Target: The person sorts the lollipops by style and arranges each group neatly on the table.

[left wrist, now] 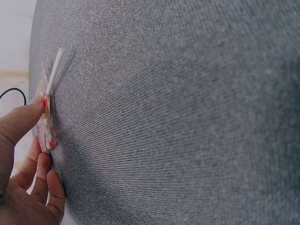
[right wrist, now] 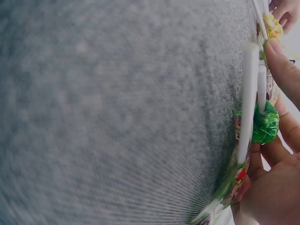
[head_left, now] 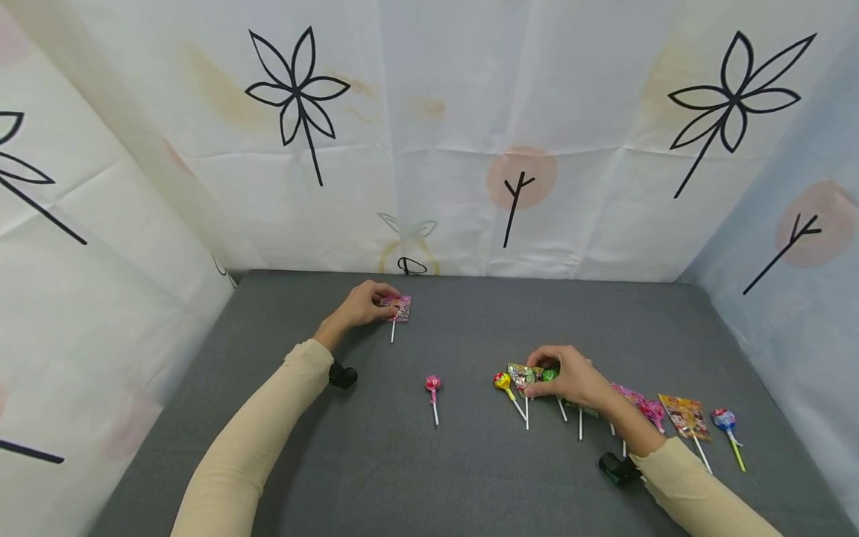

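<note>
Grey woven cloth (head_left: 376, 462) covers the table before us, with a white printed curtain (head_left: 456, 74) at twelve o'clock. Going left to right, we see the left hand (head_left: 362, 306) pinching a flat, shiny pink packet (head_left: 404, 307), whose white stick points to six o'clock. At about five o'clock from it lies a round pink lollipop (head_left: 432, 383). At three o'clock from that sits a yellow-and-red ball (head_left: 502, 381), just beside a yellow-green patterned packet (head_left: 518, 373) clamped between thumb and fingers of the right hand (head_left: 569, 375). Farther along, the row slants between three and four o'clock, ending with a square orange packet (head_left: 681, 414) and a blue-and-red ball (head_left: 724, 419).

The pink packet is near the cloth's back edge, the blue-and-red ball near its right edge. Between the hands we have a broad stretch of cloth around the round pink lollipop; the right hand has sweets close on both sides.

The left wrist view gives us the ribbed weave and the thumb pressed by the stick's base. The right wrist view reveals a glossy green ball (right wrist: 266, 124), which the hand partly hides in the head view.
</note>
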The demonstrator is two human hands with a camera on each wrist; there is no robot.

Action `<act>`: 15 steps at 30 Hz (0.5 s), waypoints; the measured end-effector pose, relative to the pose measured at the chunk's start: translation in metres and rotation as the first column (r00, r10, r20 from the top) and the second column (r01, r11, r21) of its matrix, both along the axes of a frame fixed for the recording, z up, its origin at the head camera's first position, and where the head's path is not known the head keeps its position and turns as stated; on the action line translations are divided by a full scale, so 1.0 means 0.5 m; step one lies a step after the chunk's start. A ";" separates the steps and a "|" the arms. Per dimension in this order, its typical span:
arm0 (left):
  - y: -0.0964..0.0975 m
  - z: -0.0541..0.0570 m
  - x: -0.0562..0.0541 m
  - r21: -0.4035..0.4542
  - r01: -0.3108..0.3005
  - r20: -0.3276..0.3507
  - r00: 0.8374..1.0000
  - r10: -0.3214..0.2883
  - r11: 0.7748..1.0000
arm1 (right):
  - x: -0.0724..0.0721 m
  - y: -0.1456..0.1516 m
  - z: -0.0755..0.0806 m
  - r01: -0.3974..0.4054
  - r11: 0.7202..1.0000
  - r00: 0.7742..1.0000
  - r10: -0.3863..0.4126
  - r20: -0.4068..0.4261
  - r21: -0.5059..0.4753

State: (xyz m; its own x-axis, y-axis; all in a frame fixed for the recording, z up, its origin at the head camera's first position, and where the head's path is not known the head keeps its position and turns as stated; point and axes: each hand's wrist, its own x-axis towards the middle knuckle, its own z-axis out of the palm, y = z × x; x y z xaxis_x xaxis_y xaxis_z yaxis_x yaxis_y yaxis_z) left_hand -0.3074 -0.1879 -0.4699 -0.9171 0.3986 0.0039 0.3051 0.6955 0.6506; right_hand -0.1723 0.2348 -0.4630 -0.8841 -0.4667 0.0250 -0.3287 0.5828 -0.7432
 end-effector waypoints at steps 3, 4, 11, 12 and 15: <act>0.000 0.003 0.004 0.021 0.021 -0.023 1.000 -0.021 1.000 | 0.000 -0.001 0.001 -0.016 1.000 1.000 0.016 -0.003 -0.011; 0.000 0.003 0.005 0.030 0.029 -0.035 0.999 -0.028 0.999 | 0.000 -0.001 0.002 -0.019 1.000 1.000 0.019 -0.001 -0.019; 0.004 0.003 0.013 0.027 0.023 -0.085 0.996 -0.020 0.999 | 0.001 0.002 0.008 -0.026 0.996 0.999 0.028 0.020 -0.082; 0.004 0.002 0.014 0.025 0.014 -0.080 0.997 -0.012 1.000 | 0.002 0.003 0.008 -0.026 0.995 0.999 0.029 0.025 -0.092; 0.005 -0.001 0.014 0.013 -0.002 -0.074 0.997 0.003 1.000 | 0.003 0.003 0.012 -0.019 0.991 0.999 0.026 0.048 -0.134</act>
State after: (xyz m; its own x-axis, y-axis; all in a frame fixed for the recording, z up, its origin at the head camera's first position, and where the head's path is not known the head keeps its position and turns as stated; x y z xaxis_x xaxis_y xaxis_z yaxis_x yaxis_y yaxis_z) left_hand -0.3004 -0.1856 -0.4706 -0.9150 0.3962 0.0768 0.3512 0.6880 0.6351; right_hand -0.1708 0.2362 -0.4573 -0.8751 -0.4819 0.0450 -0.3015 0.4700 -0.8295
